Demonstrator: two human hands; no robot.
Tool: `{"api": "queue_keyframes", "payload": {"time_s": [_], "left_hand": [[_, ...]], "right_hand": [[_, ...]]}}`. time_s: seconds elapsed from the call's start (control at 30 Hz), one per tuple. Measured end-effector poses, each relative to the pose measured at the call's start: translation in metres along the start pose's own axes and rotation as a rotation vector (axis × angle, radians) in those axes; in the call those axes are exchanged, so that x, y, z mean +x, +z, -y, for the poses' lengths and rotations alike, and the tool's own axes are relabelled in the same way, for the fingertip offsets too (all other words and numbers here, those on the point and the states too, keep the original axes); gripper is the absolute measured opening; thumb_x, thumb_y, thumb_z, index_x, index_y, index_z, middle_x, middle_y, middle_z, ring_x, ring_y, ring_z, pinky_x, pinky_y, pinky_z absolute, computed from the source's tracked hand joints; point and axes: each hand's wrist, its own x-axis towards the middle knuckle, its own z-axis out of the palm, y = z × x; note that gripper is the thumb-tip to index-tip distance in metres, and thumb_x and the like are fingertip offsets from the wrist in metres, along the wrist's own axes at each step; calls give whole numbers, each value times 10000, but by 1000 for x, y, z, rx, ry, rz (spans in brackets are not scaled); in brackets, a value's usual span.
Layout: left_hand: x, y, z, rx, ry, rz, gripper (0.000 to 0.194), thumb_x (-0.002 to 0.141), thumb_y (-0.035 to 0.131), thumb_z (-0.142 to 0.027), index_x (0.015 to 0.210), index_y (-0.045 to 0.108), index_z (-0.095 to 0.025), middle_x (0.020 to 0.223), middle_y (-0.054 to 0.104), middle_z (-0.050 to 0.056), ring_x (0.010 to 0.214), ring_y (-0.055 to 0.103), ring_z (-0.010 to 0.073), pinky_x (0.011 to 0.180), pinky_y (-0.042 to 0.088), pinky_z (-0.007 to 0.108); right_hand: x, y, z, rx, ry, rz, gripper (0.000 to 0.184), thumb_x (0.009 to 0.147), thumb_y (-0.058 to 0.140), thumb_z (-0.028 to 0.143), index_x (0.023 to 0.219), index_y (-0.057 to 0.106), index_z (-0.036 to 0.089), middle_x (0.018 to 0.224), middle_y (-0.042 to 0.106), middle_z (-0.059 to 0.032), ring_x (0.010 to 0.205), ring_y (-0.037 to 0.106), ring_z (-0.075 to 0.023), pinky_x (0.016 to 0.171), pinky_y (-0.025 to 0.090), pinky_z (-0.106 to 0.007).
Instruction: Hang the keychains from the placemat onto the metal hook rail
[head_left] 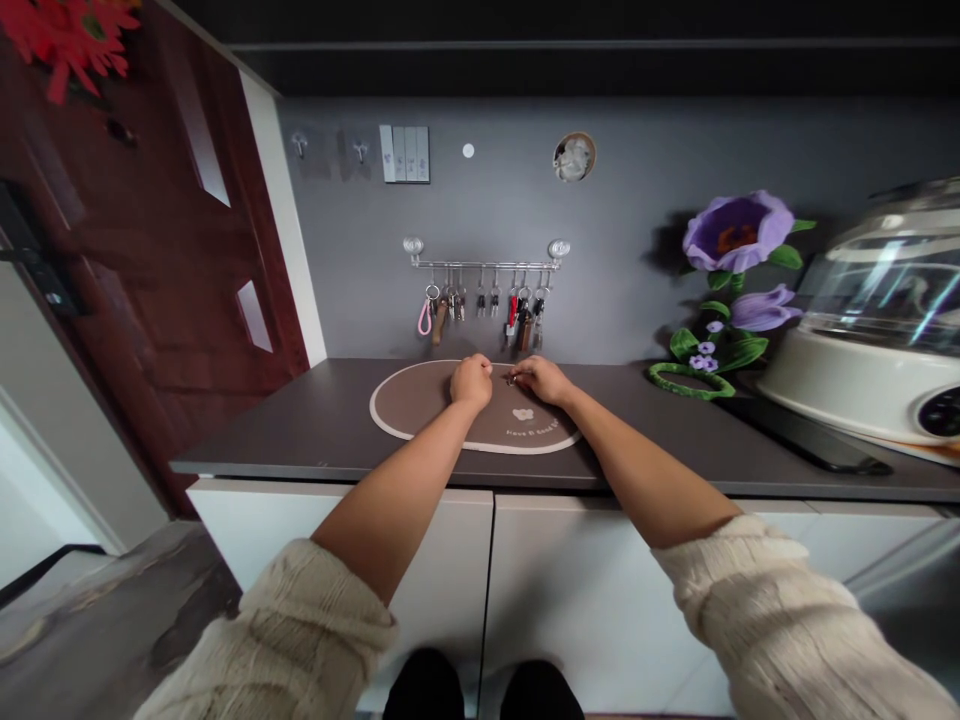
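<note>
Over the middle of an oval brown mat (420,400) with a pale rim, my left hand (472,382) is closed, its fingers curled; whatever it holds, if anything, is hidden. Just to its right, my right hand (543,380) pinches a small shiny metal piece (511,380), which looks like a key but is too small to be sure. The two hands are a short way apart. Behind them, several keys (481,300) and key fobs hang from a clear hook rail (487,265) on the grey wall.
The mat lies on a dark counter (330,430) above white cabinets (420,540). To the right stand purple knitted flowers (739,235), a black phone-like slab (817,440) and a white appliance with a clear lid (877,370). A dark red door (172,250) is at the left.
</note>
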Motion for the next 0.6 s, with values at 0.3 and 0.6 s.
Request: {"api": "queue_keyframes", "payload": {"time_s": [0.3,0.6], "left_hand": [[2,2,2,-6,27,-1,159,777,450,-188,790,608,-200,878,623,49,803,548,139,735,386,238],[1,3,0,-76,88,12,143,772,466,-186,801,606,-192,870,619,34,801,544,119,747,391,225]], "right_hand": [[-5,-18,10,41,118,26,167,716,527,126,799,668,160,760,645,-29,679,556,-113,680,398,-203],[-7,-29,17,130,122,-27,138,715,535,184,701,670,159,716,656,-20,680,561,-120,672,391,-214]]}}
